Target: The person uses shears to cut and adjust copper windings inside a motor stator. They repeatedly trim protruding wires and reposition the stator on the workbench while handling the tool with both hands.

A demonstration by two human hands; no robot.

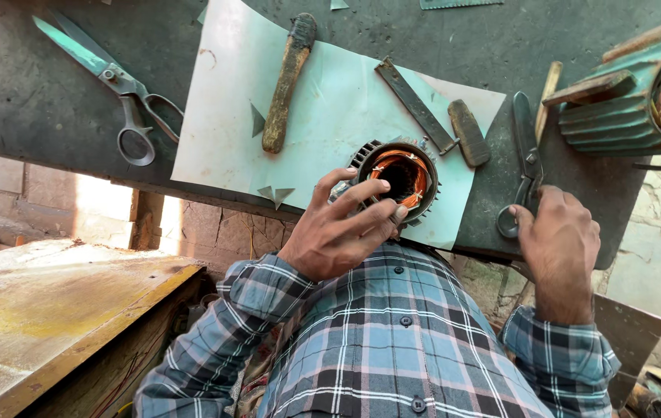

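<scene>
Much of the small motor stator (400,176) is sitting hidden behind the person's left hand (336,232), whose fingers are curling over its near rim and gripping it; only the dark finned shell and the copper windings around the open bore are showing. It is resting on the pale paper sheet (330,116), at the near edge of the dark workbench (28,93). The right hand (559,240) is lying on the bench edge with its fingers closing around the loop handle of the dark pliers (526,162) — the fingertips themselves are tucked under, so how firmly they are grasping is hard to judge, though they are clearly bent around the handle.

At the upper right a larger green motor housing (624,101) is being cut off by the frame; inside its open end a tangle of coil wire is lying, too blurred to make out in detail. A wooden stick (549,89) is leaning just beside it.

On the paper a worn wooden-handled tool (286,81) is lying lengthwise, and further right a flat metal strip (414,104) is meeting a short dark handle (470,133) — whether they are one tool is unclear. Small paper triangles (276,193) are scattered near the sheet's edge. Large scissors (113,81) are resting well apart at the left, on bare bench. Below, a yellowed wooden board (51,310) is standing beside the person's checked shirt (377,340).
</scene>
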